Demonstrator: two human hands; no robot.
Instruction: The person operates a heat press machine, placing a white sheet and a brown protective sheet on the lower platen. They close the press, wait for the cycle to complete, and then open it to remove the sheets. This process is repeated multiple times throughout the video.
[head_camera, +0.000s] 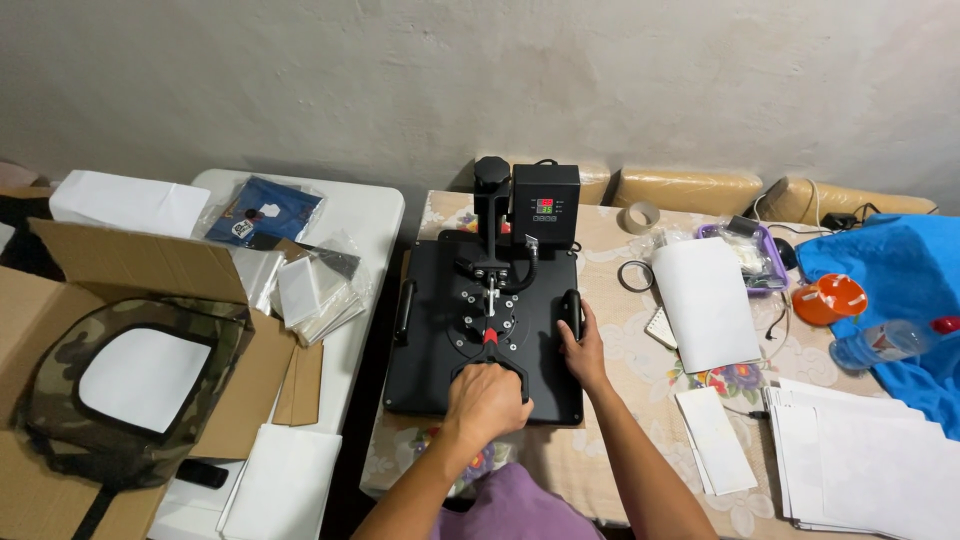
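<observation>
My left hand (487, 397) is wrapped tight around the black lever handle (492, 368) at the near edge of the heat press (485, 330), low in the centre of the frame; my fingers curl over the grip so the handle's end is hidden under my knuckles. A red collar (490, 337) shows just above my fist where the lever runs up toward the pivot. My right hand (583, 350) sits at the right edge of the press's black top plate, fingers closed on the black side handle (572, 314) there. A matching side handle (403, 311) stands on the plate's left edge, untouched. At the back of the press, the control box (545, 205) shows small red and green displays.

The press rests on a table with a floral cloth (640, 370). Right of my right hand lies a white sheet (705, 303), with a smaller white slip (716, 440) nearer me and a stack of white paper (860, 455) in the lower right corner. An orange lid (827, 299), a plastic bottle (885, 343) and a blue cloth (900, 270) fill the right edge. At the left, an open cardboard box (120, 300) holds a camouflage garment (130, 385) with a white panel.
</observation>
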